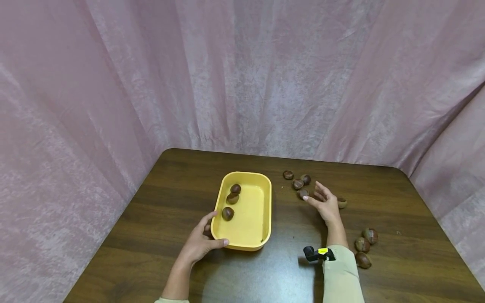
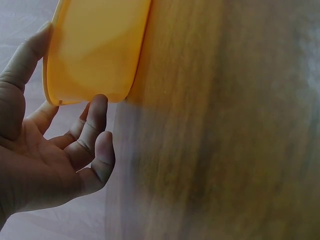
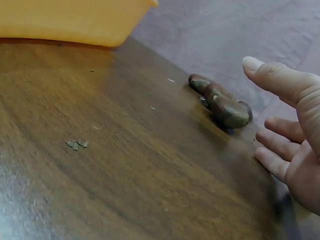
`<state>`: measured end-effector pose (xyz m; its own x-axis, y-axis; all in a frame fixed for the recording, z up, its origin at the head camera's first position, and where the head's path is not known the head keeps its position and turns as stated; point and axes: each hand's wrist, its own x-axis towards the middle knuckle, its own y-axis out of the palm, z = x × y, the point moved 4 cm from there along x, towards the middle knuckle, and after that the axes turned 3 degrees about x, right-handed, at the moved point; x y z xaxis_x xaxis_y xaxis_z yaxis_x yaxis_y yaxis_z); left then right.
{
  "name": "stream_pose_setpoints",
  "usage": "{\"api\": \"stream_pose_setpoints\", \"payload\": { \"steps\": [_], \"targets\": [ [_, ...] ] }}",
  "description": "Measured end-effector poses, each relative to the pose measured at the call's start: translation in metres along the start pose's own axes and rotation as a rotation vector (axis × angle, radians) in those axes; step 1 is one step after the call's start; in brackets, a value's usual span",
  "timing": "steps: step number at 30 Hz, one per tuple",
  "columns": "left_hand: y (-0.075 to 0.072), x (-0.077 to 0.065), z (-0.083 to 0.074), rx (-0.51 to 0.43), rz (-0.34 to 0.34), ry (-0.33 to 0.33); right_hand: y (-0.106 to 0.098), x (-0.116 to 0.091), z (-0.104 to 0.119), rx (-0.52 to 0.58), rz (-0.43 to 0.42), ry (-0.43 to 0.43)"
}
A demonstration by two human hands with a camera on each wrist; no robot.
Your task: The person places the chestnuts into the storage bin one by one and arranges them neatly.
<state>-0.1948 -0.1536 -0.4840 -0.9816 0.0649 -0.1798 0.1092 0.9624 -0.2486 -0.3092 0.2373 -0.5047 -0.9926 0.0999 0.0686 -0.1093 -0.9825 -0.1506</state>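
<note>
A yellow plastic tray (image 1: 249, 245) sits on the table with three brown chestnuts (image 1: 227, 213) along its left side. My left hand (image 1: 198, 244) holds the tray's near left corner, thumb on the near rim and fingers along the left side. In the left wrist view, some of its fingers curl beside the tray wall. My right hand (image 1: 326, 207) hovers with spread fingers beside a cluster of chestnuts (image 1: 297, 184) right of the tray. Its thumb tip is close to the nearest chestnut (image 1: 303, 193); in the right wrist view a gap shows between hand and nuts.
Behind my right hand lies another chestnut (image 1: 342, 203), partly hidden. Three more chestnuts (image 1: 362, 244) lie right of my right forearm. Small crumbs (image 3: 77, 145) dot the wooden table (image 1: 261, 282). A pink curtain (image 1: 246, 84) hangs behind it.
</note>
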Motion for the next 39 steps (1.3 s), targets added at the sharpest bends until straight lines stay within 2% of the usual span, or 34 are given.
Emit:
{"api": "stream_pose_setpoints", "payload": {
  "steps": [12,27,30,33,39],
  "targets": [
    [-0.001,0.0,0.0,0.004,-0.006,-0.013,0.012,0.019,-0.012,-0.279,0.008,0.006],
    [0.001,0.0,0.0,-0.012,0.003,0.005,0.016,0.018,-0.009,-0.428,-0.058,-0.02],
    [0.001,0.0,0.0,-0.01,0.008,0.008,0.014,0.016,-0.008,-0.412,-0.076,-0.019],
    [0.001,-0.001,0.0,-0.008,0.011,0.007,0.012,0.011,-0.007,-0.345,-0.082,0.016],
    [0.0,-0.002,-0.001,-0.009,0.013,0.009,0.01,0.0,0.001,-0.263,-0.052,0.084]
  ]
}}
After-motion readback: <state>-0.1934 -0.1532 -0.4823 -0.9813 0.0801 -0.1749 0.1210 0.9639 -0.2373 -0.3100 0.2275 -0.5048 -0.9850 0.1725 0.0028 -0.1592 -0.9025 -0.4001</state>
